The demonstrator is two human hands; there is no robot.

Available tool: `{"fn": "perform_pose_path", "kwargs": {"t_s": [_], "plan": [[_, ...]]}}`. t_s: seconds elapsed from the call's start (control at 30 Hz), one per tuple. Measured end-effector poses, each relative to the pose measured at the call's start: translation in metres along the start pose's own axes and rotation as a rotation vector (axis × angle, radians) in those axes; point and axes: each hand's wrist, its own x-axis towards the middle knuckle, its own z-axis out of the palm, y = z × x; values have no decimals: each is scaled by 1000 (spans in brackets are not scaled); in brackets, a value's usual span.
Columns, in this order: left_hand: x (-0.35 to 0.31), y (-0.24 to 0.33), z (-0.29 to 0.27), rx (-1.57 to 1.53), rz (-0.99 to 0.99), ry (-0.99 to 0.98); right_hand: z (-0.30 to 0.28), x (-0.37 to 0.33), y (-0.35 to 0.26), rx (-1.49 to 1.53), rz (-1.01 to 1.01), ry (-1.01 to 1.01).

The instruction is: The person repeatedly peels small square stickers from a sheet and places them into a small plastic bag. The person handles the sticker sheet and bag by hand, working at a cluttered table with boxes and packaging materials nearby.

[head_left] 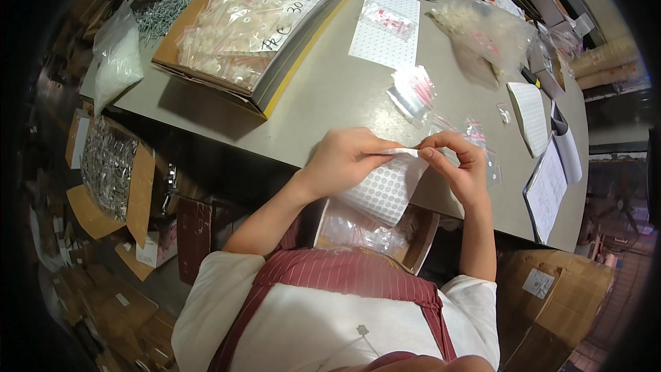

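My left hand [348,158] and my right hand [460,165] both pinch the top edge of a white sheet of small round stickers [387,189], which hangs curled over the grey table's [330,96] near edge. The fingertips of both hands meet at the sheet's upper corner. Just beyond my right hand lie small clear zip bags with red strips [475,131]. Below the sheet, on my lap, sits an open cardboard box [423,238] holding clear bags.
A large cardboard box of small filled bags [248,21] stands at the far left of the table. Another sticker sheet [385,27], a stack of zip bags [413,93], a big plastic bag [485,34] and sheets on a clipboard [547,186] lie around. Boxes of metal screws [107,165] sit left on the floor.
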Motion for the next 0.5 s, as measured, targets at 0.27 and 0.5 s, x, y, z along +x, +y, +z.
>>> {"fn": "perform_pose_path", "kwargs": {"t_s": [0.27, 0.5], "plan": [[-2, -3, 1, 18, -7, 41, -2, 41, 13, -488, -345, 244], [-1, -3, 2, 0, -11, 40, 8, 58, 28, -762, -506, 177]]}}
